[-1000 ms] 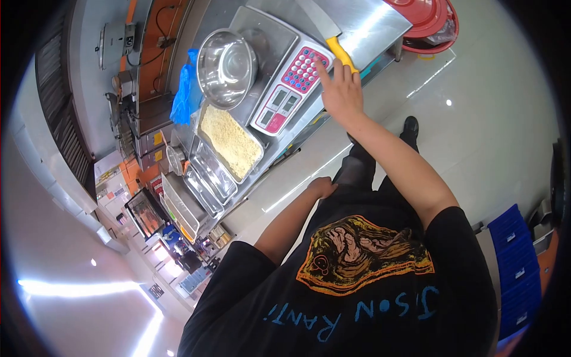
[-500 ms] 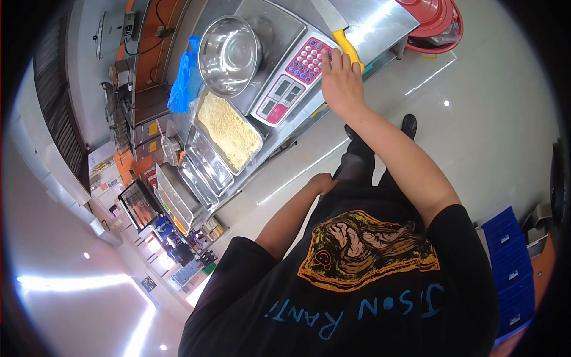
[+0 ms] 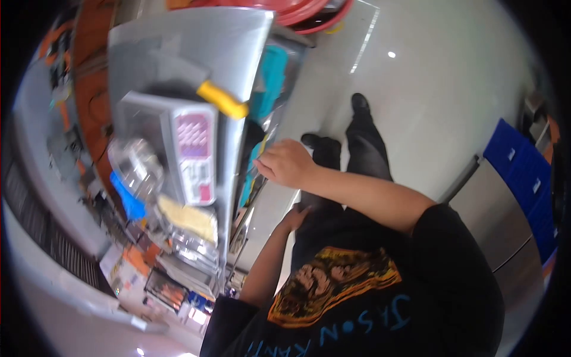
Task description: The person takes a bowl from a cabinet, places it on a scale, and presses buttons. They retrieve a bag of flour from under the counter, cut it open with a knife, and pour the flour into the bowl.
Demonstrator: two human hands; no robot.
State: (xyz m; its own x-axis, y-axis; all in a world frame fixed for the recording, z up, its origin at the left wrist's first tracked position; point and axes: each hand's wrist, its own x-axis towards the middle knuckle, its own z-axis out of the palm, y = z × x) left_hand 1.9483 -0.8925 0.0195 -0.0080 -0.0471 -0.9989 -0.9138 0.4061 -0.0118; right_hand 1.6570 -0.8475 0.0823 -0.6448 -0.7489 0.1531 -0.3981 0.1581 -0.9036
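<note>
My right hand [image 3: 286,165] hovers beside the steel table's front edge with its fingers curled in, and I see nothing in them. My left hand [image 3: 295,218] hangs low by my thigh; blur and the dark trousers hide how its fingers are set. Nearest the right hand on the table is a digital scale [image 3: 195,154] with a pink keypad. Beyond the scale lies a knife with a yellow handle [image 3: 222,100], its grip reaching the table edge. A steel bowl [image 3: 138,166] rests by the scale, next to a tray of pale yellow crumbly material [image 3: 187,218].
A blue plastic bag [image 3: 126,199] lies behind the bowl. Shallow metal trays [image 3: 196,253] stand further along the steel table [image 3: 232,35]. Red tubs [image 3: 291,12] are at the table's far end. Teal items [image 3: 269,80] sit under the tabletop. Blue bins [image 3: 523,172] stand at right.
My right hand has left the scale's keypad by the knife handle and drawn back off the table edge. The view has turned, so the table now stands more to the left.
</note>
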